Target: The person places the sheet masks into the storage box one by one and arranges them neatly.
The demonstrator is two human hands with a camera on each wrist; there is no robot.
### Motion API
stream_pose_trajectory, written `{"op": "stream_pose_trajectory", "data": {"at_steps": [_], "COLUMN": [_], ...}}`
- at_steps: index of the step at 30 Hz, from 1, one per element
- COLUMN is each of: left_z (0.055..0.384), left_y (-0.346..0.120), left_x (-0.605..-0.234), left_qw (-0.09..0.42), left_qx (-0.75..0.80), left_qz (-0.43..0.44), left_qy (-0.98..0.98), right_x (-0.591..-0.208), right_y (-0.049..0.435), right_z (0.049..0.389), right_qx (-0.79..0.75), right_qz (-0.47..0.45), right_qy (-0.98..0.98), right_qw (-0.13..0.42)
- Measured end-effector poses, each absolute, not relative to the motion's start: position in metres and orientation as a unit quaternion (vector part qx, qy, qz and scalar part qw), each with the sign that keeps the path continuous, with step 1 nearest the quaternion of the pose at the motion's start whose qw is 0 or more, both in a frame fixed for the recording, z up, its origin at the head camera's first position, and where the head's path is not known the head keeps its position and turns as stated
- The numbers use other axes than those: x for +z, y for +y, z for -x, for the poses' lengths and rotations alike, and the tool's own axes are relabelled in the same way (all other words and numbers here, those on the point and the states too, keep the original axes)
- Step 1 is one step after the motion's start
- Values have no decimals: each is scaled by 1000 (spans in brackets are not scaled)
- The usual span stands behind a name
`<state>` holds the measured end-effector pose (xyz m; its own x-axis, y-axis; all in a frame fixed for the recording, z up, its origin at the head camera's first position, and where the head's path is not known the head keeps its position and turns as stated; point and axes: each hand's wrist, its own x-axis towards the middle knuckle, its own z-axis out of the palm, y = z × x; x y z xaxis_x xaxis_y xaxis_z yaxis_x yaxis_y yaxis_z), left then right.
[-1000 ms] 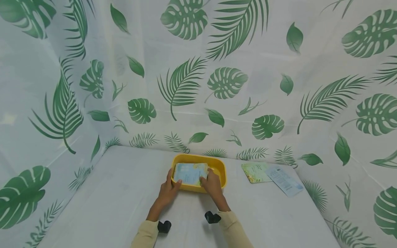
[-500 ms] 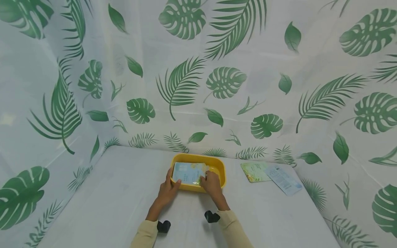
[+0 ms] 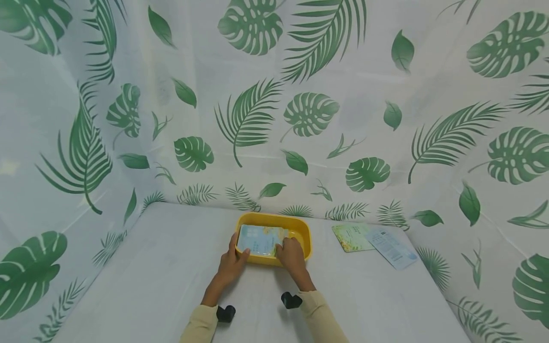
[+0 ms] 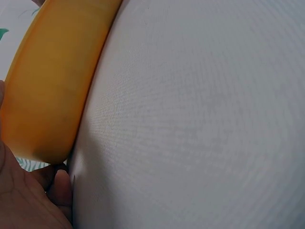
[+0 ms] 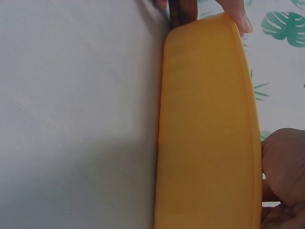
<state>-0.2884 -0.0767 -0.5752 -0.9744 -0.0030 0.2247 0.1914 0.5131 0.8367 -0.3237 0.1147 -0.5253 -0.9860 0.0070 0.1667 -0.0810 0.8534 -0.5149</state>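
A yellow tray (image 3: pixel 303 228) with raised sides stands on the white table. Inside it, toward the left, lies a flat light-blue printed packet (image 3: pixel 256 239) with yellowish print on its right part. My left hand (image 3: pixel 231 263) grips the tray's near left corner, thumb over the rim and fingers along the outer side. My right hand (image 3: pixel 292 258) reaches over the near rim with curled fingers, and its thumb and fingers pinch the packet at its near right edge. That hand covers part of the packet. In the right wrist view, the tray's outer wall (image 5: pixel 207 119) hides the packet.
To the right of the tray lie a green printed flat packet (image 3: pixel 351 238) and a blue-white one (image 3: pixel 391 247) that overlaps it. A leaf-printed white curtain (image 3: pixel 266 119) rises behind the table's back edge and along both sides.
The right hand's fingers have curled in more at the packet's right edge. The left hand keeps its grip on the tray. The head view has shifted slightly.
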Motion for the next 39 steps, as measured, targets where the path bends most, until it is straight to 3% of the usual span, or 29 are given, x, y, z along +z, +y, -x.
{"op": "stream_pose_trajectory", "data": {"at_steps": [19, 29, 39], "left_z": [296, 295, 291], "left_y": [-79, -79, -76], "left_x": [-578, -580, -579], "left_qw": [56, 69, 110], "left_qx": [-492, -498, -493], "left_qz": [35, 47, 51], "left_qy": [-868, -863, -862], "right_x": [-526, -528, -534], "right_y": [114, 114, 115], "right_z": [326, 328, 332], "right_qx": [272, 269, 259], "right_qz": [0, 18, -6], "right_qy": [-961, -962, -964], "right_qw": [50, 34, 52]}}
